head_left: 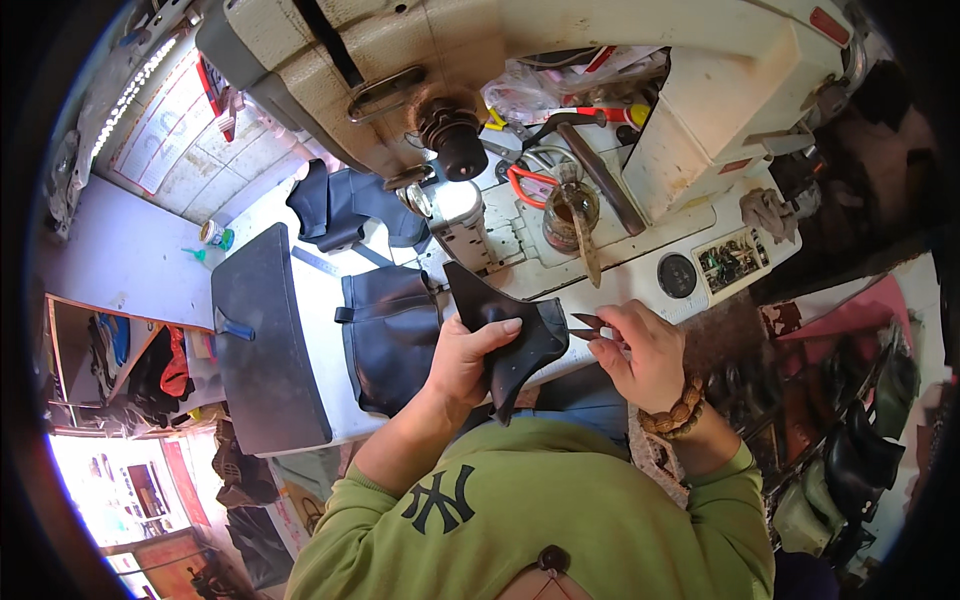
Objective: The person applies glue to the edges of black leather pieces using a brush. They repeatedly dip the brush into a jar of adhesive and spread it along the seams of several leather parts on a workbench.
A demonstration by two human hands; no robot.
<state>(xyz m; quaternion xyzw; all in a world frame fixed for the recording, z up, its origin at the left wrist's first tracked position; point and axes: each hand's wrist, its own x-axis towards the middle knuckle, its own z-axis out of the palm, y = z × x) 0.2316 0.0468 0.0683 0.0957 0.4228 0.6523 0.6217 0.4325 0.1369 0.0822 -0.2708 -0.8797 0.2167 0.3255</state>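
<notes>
My left hand (462, 362) grips a curved black leather piece (524, 338), its thumb pressed flat on the upper face. The piece looks like part of a shoe upper. Close to its right edge, my right hand (642, 355) is closed on small dark snips (588, 327). Their two pointed blades stand slightly apart and face the leather; the fingers cover the rest. Whether a tip touches the edge I cannot tell. Another black leather upper (388, 335) lies on the white table left of my left hand, with more black leather pieces (355, 205) beyond it.
A sewing machine (455, 130) overhangs the far side. Beneath its arm are a jar (570, 222) with a brush, orange-handled scissors (528, 188) and a hammer (604, 180). A parts tray (765, 255) and black disc (677, 276) sit right; a dark board (265, 345) lies left. Shoes (858, 465) crowd the right.
</notes>
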